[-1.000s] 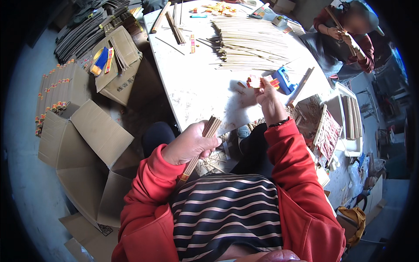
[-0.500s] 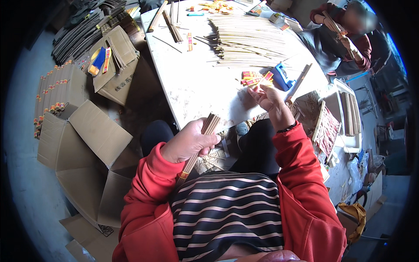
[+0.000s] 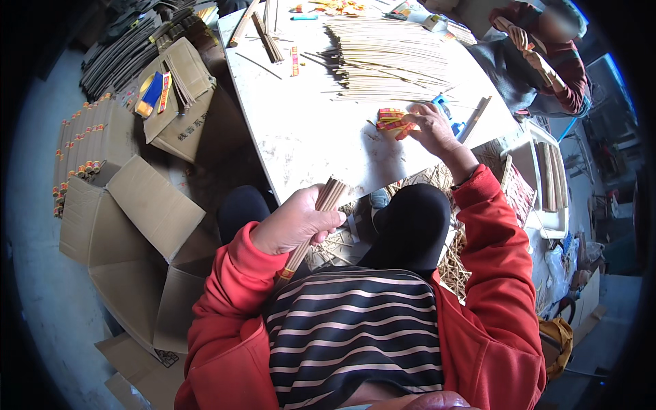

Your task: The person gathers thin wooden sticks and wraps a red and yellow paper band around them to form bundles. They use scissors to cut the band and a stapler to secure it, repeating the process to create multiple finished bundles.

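My left hand (image 3: 292, 222) is wrapped round a bundle of brown incense sticks (image 3: 332, 193). The bundle is tilted, with its upper ends near the table edge and a red-and-yellow band (image 3: 285, 273) low on it by my sleeve. Over the table, the fingers of my right hand (image 3: 432, 131) close on a red-and-yellow paper label (image 3: 405, 130), beside a small pile of such labels (image 3: 389, 117). Just beyond those fingers stands a blue tape dispenser (image 3: 456, 124), partly hidden by my hand.
A wide heap of loose sticks (image 3: 389, 58) covers the far part of the white table (image 3: 301, 150). Open cardboard boxes (image 3: 154, 205) and banded bundles (image 3: 85, 147) stand at left. At right are a white crate (image 3: 562, 219) and a co-worker (image 3: 547, 65) handling something small.
My right hand has moved up and to the right, closer to the tape dispenser, with its fingers on a label. My left hand keeps the bundle in place. The co-worker's hands have shifted.
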A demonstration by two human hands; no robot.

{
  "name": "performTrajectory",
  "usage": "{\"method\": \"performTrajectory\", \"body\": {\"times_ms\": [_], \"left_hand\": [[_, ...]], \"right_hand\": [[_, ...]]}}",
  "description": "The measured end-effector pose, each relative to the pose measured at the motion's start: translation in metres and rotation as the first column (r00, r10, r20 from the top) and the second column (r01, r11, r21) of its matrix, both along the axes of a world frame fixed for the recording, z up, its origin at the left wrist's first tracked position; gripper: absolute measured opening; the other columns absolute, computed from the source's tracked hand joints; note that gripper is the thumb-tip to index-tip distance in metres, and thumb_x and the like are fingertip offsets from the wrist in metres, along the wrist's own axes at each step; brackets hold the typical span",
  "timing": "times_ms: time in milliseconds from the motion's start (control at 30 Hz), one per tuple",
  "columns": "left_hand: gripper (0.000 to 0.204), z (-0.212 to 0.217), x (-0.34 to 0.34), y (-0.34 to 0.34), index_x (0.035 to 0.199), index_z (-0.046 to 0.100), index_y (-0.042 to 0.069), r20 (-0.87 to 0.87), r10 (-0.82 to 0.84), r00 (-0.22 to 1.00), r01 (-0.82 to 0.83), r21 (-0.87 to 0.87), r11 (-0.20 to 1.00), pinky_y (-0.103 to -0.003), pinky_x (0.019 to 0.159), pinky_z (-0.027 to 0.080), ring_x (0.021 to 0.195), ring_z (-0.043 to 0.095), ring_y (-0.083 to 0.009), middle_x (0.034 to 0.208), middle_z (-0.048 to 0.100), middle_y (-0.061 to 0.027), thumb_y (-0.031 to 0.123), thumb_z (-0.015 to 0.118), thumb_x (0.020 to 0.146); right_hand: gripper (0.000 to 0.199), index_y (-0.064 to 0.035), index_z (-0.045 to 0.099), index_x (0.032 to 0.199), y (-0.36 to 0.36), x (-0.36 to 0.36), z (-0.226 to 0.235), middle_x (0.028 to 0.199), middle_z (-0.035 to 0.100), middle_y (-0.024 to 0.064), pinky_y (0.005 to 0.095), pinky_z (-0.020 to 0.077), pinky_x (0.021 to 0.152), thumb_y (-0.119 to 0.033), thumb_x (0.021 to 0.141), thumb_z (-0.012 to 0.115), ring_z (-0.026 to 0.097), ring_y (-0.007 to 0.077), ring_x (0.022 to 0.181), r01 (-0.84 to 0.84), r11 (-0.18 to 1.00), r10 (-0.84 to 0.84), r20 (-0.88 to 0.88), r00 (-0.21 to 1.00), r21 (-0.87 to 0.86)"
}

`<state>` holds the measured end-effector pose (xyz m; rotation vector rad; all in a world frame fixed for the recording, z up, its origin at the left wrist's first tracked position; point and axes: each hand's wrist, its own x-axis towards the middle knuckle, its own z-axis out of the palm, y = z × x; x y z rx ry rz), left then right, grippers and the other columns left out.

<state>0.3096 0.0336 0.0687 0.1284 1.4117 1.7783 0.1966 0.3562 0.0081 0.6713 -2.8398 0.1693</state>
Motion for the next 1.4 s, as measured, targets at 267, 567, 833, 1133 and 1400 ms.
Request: {"method": "performTrajectory", "body": {"times_ms": [267, 567, 833, 1133, 1400], "left_hand": [[0.023, -0.001, -0.002, -0.003, 0.086, 0.044, 0.001, 0.016, 0.016, 1.000, -0.016, 0.003, 1.000, -0.016, 0.041, 0.036, 0.045, 0.043, -0.0042, 0.064, 0.048, -0.0021, 0.014, 0.060, 0.076], [0.017, -0.004, -0.003, -0.006, 0.083, 0.043, 0.000, -0.009, 0.023, 1.000, -0.022, 0.021, 1.000, -0.016, 0.041, 0.036, 0.045, 0.043, -0.0045, 0.062, 0.047, -0.0020, 0.010, 0.056, 0.078], [0.019, 0.011, 0.007, -0.005, 0.080, 0.043, 0.004, -0.071, 0.032, 0.997, -0.032, -0.002, 0.999, -0.016, 0.039, 0.033, 0.044, 0.041, -0.0033, 0.061, 0.044, 0.0007, 0.014, 0.059, 0.078], [0.020, 0.018, 0.026, 0.000, 0.093, 0.045, 0.000, -0.171, 0.047, 0.984, -0.049, -0.007, 0.999, -0.015, 0.040, 0.033, 0.045, 0.041, -0.0024, 0.068, 0.048, -0.0001, 0.010, 0.057, 0.079], [0.026, 0.023, 0.040, 0.008, 0.102, 0.044, -0.001, -0.183, 0.064, 0.981, -0.060, 0.023, 0.998, -0.013, 0.041, 0.034, 0.048, 0.041, -0.0017, 0.077, 0.051, -0.0017, 0.005, 0.054, 0.079]], "right_hand": [[0.030, -0.0123, 0.058, 0.089, 0.003, -0.012, -0.011, 0.088, 0.054, 0.0012, 0.0342, 0.0354, 0.082, -0.010, 0.059, 0.064, 0.046, 0.0222, 0.096, -0.086, 0.995, 0.089, -0.068, 0.994, 0.043], [0.010, -0.0098, 0.059, 0.075, -0.005, -0.003, 0.019, 0.080, 0.056, 0.0031, 0.0356, 0.0362, 0.081, -0.013, 0.066, 0.063, 0.049, 0.0240, 0.091, -0.064, 0.996, 0.066, 0.033, 0.997, -0.066], [0.016, 0.0010, 0.056, 0.085, -0.071, 0.070, 0.083, 0.063, 0.050, -0.0013, 0.0180, 0.0361, 0.044, -0.014, 0.081, 0.057, 0.045, 0.0043, 0.049, 0.423, 0.445, 0.295, 0.575, 0.763, -0.789], [0.017, -0.0020, 0.056, 0.079, -0.143, 0.158, 0.097, 0.064, 0.053, -0.0018, 0.0143, 0.0319, 0.044, -0.019, 0.081, 0.058, 0.043, 0.0020, 0.050, 0.468, 0.267, 0.401, 0.539, 0.741, -0.842], [0.021, -0.0007, 0.057, 0.076, -0.153, 0.170, 0.104, 0.059, 0.053, -0.0015, 0.0148, 0.0331, 0.044, -0.021, 0.079, 0.061, 0.043, 0.0018, 0.050, 0.490, 0.324, 0.288, 0.578, 0.764, -0.809]]}}
